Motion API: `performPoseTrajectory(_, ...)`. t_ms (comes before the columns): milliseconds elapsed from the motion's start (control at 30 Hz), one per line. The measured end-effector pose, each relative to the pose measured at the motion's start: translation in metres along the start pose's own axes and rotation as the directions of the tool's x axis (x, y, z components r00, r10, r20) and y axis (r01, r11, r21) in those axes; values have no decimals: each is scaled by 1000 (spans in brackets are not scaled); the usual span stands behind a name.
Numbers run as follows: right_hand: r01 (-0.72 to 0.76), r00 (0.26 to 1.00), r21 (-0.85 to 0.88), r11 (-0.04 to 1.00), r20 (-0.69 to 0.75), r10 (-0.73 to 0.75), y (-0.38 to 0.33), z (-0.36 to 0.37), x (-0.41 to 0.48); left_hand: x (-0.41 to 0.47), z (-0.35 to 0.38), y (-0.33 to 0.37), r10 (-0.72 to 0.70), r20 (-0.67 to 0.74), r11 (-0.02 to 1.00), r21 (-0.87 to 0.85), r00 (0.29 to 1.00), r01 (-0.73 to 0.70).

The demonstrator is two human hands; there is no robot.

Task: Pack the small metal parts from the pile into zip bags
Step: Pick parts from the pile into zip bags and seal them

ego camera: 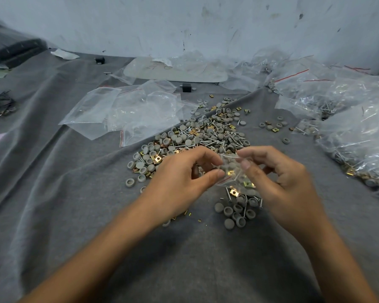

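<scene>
Small clear plastic zip bag (233, 171) is held up between both hands, just above the near edge of the parts pile. A few brass square clips and grey caps show through the film; the count is unclear because of blur.

Left hand (179, 173) — grip closed to a pinch, thumb and forefinger on the bag's left edge, other fingers loosely curled. Right hand (278, 178) — grip also pinched, on the bag's upper right part, thumb in front of the film.

The loose pile of grey round caps, brass square clips and silver screws (195, 138) lies directly beyond the hands on the grey cloth (74, 193) covering the worktop. A smaller cluster of the same grey caps with a couple of screws (239, 209) sits below the bag, just beside the right wrist. A few stray caps (274, 125) lie apart to the right of the pile.

Empty clear zip bags with red seal lines (127, 112) overlap each other left of the pile's far end. A heap of filled clear bags (354, 132) runs along the right side. Flat white tray (175, 72) lies at the back near the scuffed white wall (206, 22), with a small black block (186, 87) just in front of it. A bundle of dark thin parts (0, 106) sits at the far left edge.
</scene>
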State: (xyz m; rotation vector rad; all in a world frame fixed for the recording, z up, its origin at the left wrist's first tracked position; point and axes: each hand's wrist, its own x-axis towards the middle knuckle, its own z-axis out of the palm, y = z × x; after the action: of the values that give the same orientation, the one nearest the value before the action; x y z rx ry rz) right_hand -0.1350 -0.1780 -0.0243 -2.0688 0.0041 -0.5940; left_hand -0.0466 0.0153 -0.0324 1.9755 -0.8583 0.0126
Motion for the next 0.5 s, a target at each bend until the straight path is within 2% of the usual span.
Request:
performPoseTrajectory(167,-6,1000,-7,1000,3,6,-1,1,0,0,0,1,-44,-21,997,-67,999,42)
performPoseTrajectory(367,0,1000,4,1000,-1,0,-1,0,0,0,0,6,-78,29,976,-204,997,82)
performPoseTrajectory(500,6,999,23,1000,-47,-5,1,-3,1,1,-13,4,-89,-28,971,-223,996,80)
